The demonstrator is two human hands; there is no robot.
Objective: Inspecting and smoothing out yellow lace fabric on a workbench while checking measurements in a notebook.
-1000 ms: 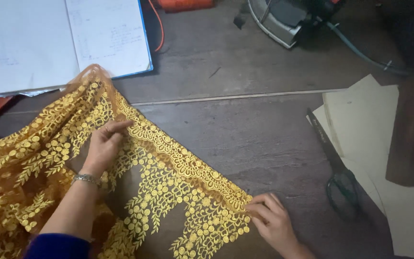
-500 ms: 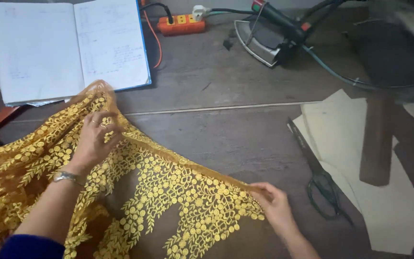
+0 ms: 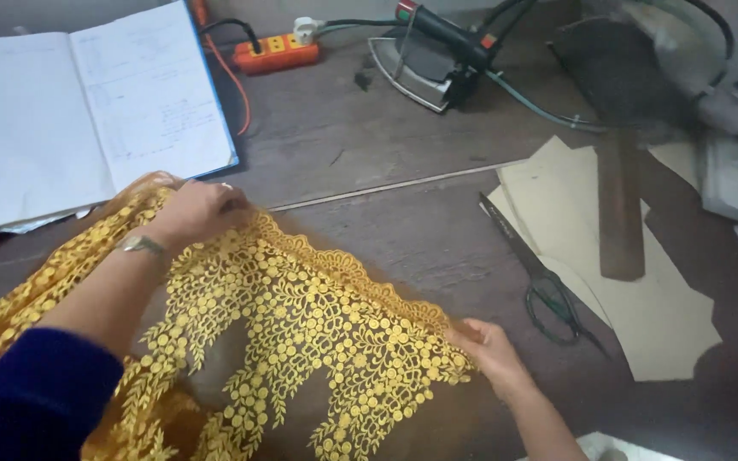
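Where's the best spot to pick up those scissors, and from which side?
Take the scissors at the dark looped handles, coming from the near right side. They lie flat on tan paper, blades pointing up-left, with handles nearest the right hand, so that grip stays clear of the blades.

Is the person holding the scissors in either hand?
No. The scissors lie on the table beside the paper pieces, while the left hand and right hand both grip the yellow lace fabric.

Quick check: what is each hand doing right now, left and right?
Left hand: closed on the scalloped edge of the yellow lace fabric, near the open notebook.
Right hand: pinching the same fabric's edge at its lower corner.
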